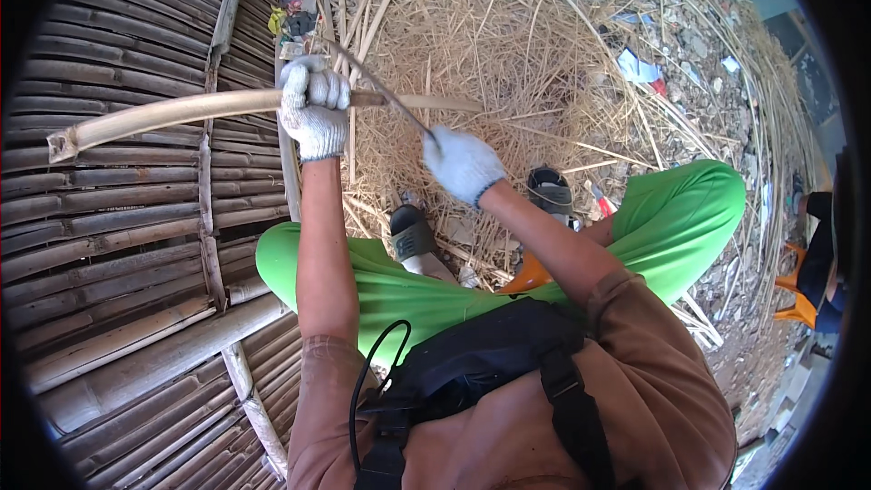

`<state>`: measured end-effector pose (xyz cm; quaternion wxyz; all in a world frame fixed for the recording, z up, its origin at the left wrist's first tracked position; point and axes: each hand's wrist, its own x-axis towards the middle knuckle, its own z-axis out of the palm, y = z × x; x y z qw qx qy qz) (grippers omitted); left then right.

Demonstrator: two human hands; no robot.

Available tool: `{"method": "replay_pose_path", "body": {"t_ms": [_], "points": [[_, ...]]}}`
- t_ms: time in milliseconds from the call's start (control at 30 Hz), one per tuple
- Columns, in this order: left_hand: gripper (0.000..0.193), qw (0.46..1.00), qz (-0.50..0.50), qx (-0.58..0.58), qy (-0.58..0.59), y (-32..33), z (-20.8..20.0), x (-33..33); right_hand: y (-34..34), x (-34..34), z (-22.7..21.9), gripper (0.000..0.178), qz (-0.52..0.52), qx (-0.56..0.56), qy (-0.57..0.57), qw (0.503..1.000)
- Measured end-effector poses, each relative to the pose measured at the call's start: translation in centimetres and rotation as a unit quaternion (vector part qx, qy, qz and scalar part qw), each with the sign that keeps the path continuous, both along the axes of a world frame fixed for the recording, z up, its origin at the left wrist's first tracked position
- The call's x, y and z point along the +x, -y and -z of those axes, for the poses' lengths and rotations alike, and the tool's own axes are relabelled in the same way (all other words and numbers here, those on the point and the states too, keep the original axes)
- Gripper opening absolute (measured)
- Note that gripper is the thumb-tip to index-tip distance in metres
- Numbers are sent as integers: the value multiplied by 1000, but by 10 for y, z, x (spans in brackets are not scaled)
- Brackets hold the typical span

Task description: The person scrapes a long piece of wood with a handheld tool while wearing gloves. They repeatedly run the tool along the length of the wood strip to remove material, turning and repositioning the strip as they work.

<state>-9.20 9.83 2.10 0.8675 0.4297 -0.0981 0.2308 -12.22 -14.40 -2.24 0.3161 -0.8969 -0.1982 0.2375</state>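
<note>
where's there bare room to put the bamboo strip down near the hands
The bamboo panel left of the left hand is the flattest bare spot. The straw beyond the strip has room too, though uneven. It is crowded between the green knees around the sandals, and under the right hand holding the blade.

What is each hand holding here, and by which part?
The left hand grips a bamboo strip towards its right end. The right hand holds a thin blade by its handle end.
</note>
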Motion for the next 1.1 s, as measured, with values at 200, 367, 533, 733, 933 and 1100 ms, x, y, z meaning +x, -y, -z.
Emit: {"method": "replay_pose_path", "body": {"t_ms": [200, 367, 533, 733, 933, 1100], "points": [[28, 999, 38, 6, 25, 20, 2, 20, 46, 8, 50, 44, 42, -28, 5, 999], [28, 998, 53, 23, 36, 6, 1, 12, 14, 6, 2, 41, 1, 3, -11, 1000], [29, 998, 58, 12, 28, 3, 10, 13, 91, 30, 125, 50, 98, -120, -97, 983], [29, 996, 76, 19, 36, -1, 5, 11, 71, 19, 103, 49, 86, -58, -58, 993], [28, 997, 76, 12, 29, -4, 9, 2, 68, 10, 122, 52, 94, -46, -48, 993], [25, 994, 103, 10, 34, 7, 5, 20, 142, 41, 201, 55, 148, -100, -147, 973]]}}
